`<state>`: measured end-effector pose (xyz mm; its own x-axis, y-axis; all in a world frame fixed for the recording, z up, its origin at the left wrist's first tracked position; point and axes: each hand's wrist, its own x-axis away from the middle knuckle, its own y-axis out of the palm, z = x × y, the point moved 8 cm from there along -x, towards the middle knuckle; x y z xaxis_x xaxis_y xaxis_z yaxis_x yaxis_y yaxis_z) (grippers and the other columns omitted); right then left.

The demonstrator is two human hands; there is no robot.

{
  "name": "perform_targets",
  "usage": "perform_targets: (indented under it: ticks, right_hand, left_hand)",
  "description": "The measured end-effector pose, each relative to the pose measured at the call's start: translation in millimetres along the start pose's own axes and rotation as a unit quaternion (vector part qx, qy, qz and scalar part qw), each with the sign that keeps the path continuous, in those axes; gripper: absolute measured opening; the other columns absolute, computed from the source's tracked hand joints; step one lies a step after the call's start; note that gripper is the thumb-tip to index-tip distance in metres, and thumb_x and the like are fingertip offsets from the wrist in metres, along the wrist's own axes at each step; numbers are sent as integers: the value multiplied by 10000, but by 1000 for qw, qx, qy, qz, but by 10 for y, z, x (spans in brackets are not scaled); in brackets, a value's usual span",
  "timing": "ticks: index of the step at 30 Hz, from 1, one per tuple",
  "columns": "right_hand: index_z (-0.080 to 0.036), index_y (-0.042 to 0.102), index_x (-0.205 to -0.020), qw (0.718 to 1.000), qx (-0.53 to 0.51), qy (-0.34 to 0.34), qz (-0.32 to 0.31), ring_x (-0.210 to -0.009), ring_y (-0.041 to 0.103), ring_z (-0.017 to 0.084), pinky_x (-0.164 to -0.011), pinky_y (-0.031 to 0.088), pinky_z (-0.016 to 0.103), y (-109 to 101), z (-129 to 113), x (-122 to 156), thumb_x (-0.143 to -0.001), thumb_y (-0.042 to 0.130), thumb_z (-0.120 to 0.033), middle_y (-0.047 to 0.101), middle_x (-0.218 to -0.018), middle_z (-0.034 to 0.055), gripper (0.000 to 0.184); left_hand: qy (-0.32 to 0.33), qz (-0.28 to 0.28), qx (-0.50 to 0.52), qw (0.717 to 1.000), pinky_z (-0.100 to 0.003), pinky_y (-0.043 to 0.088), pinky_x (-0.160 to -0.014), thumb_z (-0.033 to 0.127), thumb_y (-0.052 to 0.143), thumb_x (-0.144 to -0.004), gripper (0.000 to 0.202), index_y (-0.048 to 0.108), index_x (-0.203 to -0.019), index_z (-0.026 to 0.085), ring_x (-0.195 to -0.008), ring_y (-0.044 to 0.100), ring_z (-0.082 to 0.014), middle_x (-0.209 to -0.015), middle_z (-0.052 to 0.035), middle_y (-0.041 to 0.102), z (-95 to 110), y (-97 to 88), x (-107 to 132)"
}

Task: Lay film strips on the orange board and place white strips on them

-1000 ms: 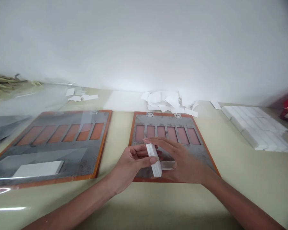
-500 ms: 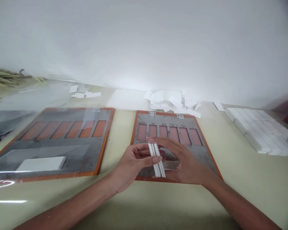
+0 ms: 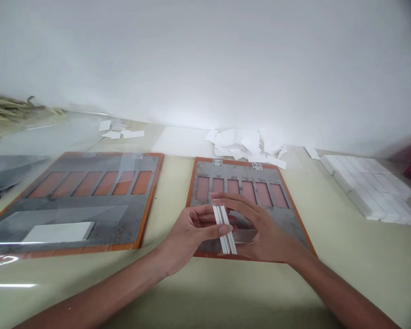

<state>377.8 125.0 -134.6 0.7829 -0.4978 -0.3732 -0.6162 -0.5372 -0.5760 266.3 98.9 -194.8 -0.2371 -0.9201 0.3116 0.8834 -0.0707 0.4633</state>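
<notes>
The fingers of our left hand [image 3: 183,234] clamp white cards [image 3: 225,242] above the hinged board [image 3: 291,224], short of the tabletop's [image 3: 349,260] far edge; our right hand [image 3: 269,233] curves around them (grip: we cannot tell).

Shows white on stacked strips [image 3: 227,242]; orange-edged grey with pink rectangles [image 3: 248,191] on right board [image 3: 292,221], orange rectangles [image 3: 142,183] on left board [image 3: 133,214].

Our left hand [image 3: 184,238] pinching thin white slabs [image 3: 222,215] just below frame centre, our right hand [image 3: 265,232] curved beside them, an orange-edged metal plate [image 3: 289,224] beneath, a second plate [image 3: 121,206] at left, white stacks [image 3: 370,187] at right
</notes>
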Motion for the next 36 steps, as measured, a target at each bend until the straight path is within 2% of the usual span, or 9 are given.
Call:
perform_targets:
  ticks: [8, 13, 19, 26, 32, 36]
  right_hand:
    - [-310, 400, -1470, 1000, -13, 2, -7, -1376, 462, 172, -1133, 423, 322, 9, 28, 5, -796, 802, -264, 464, -1494, 55, 786]
    - [-334, 386, -1481, 1000, -10, 2, -6, -1367, 473, 166, -1119, 432, 311, -4, 31, 9, -785, 813, -272, 465, -1495, 41, 818]
    - [-344, 390, -1481, 1000, -2, 12, -14, -1347, 495, 203, -1093, 457, 371, -3, 37, 8, -792, 799, -275, 471, -1491, 56, 804]
    - [-340, 383, -1491, 1000, 7, 12, -20, -1343, 496, 201, -1088, 461, 368, 7, 49, 17, -807, 777, -261, 465, -1495, 57, 793]
    - [-346, 368, -1494, 1000, 10, 11, -25, -1336, 497, 204, -1064, 479, 357, 30, 66, 28, -803, 774, -241, 478, -1482, 57, 808]
    - [-335, 376, -1471, 1000, 6, 15, -23, -1273, 531, 186, -1037, 485, 333, 35, 47, 24, -784, 770, -199, 527, -1415, 61, 803]
  left_hand:
    - [-2, -10, 0, 1000, -253, 573, -812, 260, 867, -729, 318, 754, -1010, 164, -924, 713, -174, -1044, -91, 765, -51, -4, 3]
    - [2, -12, -1, 1000, -253, 577, -795, 258, 864, -732, 328, 755, -1027, 165, -910, 719, -179, -990, -82, 768, -28, 0, 12]
    - [6, -11, 2, 1000, -240, 572, -792, 252, 864, -730, 305, 756, -1000, 162, -905, 718, -174, -969, -75, 766, -18, 2, 1]
    - [2, -16, -4, 1000, -312, 573, -854, 260, 859, -735, 344, 744, -1045, 165, -961, 714, -216, -1041, -95, 761, -76, -22, -1]
    - [0, -14, -8, 1000, -289, 572, -830, 264, 866, -726, 340, 749, -1030, 167, -927, 716, -198, -1039, -96, 765, -68, -12, -11]
    - [1, -11, -24, 1000, -237, 567, -772, 268, 871, -720, 337, 756, -1020, 168, -873, 711, -164, -1012, -90, 771, -49, 1, 8]
